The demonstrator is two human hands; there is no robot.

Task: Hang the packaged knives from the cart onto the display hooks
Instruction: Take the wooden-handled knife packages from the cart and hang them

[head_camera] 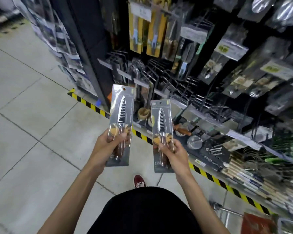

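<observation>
I hold two packaged knives upright in front of the display. My left hand (108, 142) grips the lower half of one packaged knife (121, 115), a clear pack with a serrated blade and brown handle. My right hand (172, 152) pinches the second packaged knife (161, 122) near its handle; this pack sits a little lower and to the right. Both packs have a hang hole at the top. Bare black display hooks (159, 71) jut out from the rack just above and behind the packs. The cart (230, 215) shows at the bottom right.
The rack (235, 65) carries many hung packs of kitchen tools, with yellow-carded ones (142, 26) at the top. Shelves of utensils (243, 159) run along the right. Yellow-black tape (91, 105) marks the rack's base on the tiled floor (32, 115). My red shoe (139, 182) is below.
</observation>
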